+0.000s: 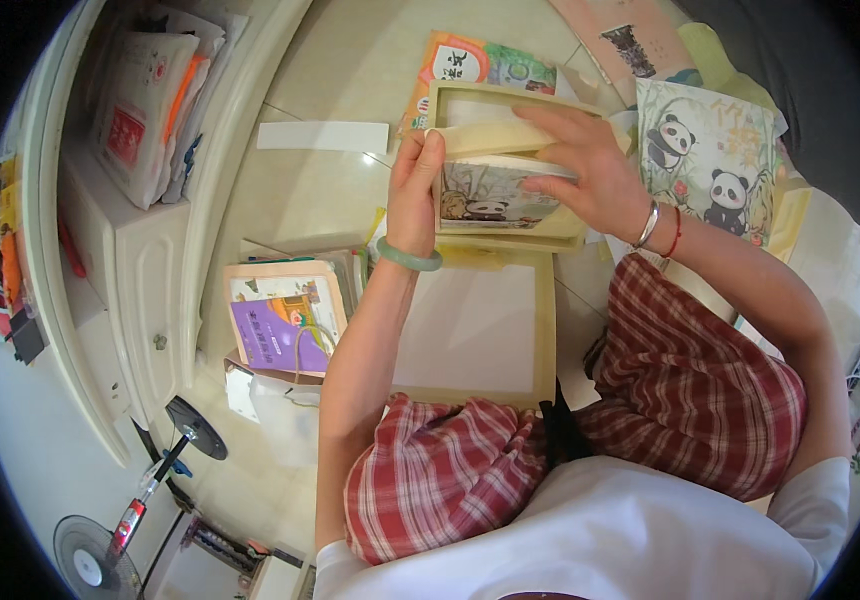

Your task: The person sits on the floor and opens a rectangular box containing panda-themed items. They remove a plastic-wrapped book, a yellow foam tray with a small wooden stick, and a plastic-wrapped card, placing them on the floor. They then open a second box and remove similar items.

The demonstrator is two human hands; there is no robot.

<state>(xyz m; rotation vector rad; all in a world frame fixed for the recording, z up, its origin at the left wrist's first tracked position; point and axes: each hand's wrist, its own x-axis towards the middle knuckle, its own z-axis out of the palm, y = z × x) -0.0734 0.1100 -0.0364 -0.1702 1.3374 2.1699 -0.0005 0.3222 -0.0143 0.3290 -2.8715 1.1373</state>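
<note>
A panda-printed box [495,205] with a cream edge is held up in front of me. My left hand [416,185] is closed round its left side, thumb on top, a green bangle on the wrist. At its right end is my right hand [595,178], fingers stretched and apart, reaching over the cream edge while the thumb lies by the printed face. Behind and partly under the box lies a shallow cream tray [436,105]. A larger cream tray [546,330] with a white bottom rests nearer, before my knees.
Right of my hands lies a panda-printed panel [690,165]. An orange-and-green package [520,68] and a white strip [322,136] are on the tiled floor. Books [285,310] are stacked at left, near a white cabinet [155,290]. A fan [95,560] stands lower left.
</note>
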